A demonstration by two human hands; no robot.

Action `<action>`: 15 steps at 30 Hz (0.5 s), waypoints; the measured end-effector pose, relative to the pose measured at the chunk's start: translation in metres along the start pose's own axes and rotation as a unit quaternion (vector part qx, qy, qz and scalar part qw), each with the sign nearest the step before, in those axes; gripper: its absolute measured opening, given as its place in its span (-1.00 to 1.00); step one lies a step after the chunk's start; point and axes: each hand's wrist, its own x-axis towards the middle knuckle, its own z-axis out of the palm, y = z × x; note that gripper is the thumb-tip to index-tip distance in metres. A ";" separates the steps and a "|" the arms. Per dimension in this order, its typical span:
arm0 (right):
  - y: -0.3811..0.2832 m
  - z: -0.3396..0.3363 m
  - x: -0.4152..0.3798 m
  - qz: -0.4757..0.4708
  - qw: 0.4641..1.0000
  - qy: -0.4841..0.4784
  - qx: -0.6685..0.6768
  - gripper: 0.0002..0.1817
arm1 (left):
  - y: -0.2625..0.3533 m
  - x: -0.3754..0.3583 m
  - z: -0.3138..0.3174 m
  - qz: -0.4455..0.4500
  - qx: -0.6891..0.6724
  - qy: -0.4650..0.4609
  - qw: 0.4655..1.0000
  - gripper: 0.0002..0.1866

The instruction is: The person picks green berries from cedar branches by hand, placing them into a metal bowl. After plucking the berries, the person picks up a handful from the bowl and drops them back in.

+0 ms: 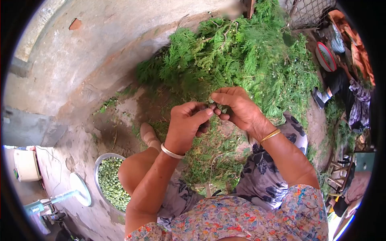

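Note:
My left hand (187,122), with a pale bangle at the wrist, is closed in a pinch in front of my chest. My right hand (239,106), wearing a gold bangle, meets it at the fingertips. Between thumb and fingers the right hand grips small green cones (213,101), partly covered by the fingers. What the left fingertips pinch is hidden. Beyond both hands lies a large heap of green conifer branches (241,52). To the left of my knee stands a round metal basin (97,172) filled with small green cones.
Loose green clippings (217,160) cover the ground between my legs. A pedestal fan (80,190) stands at lower left, near the wall (80,60). On the right, another person's leg (337,82) shows beside a red-rimmed round container (325,56). A wooden stool (338,173) is lower right.

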 end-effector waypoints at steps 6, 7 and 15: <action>0.001 -0.002 0.002 0.009 0.999 0.042 0.011 -0.83 | -0.003 -0.004 -0.004 -0.018 0.047 -0.065 0.997 -0.84; -0.001 -0.003 0.002 0.009 0.999 0.042 0.012 -0.83 | -0.003 -0.005 -0.004 -0.016 0.041 -0.082 0.996 -0.80; -0.012 -0.006 -0.003 -0.023 0.992 0.032 0.117 -0.79 | -0.009 0.009 -0.010 -0.051 -0.264 -0.130 0.954 -0.31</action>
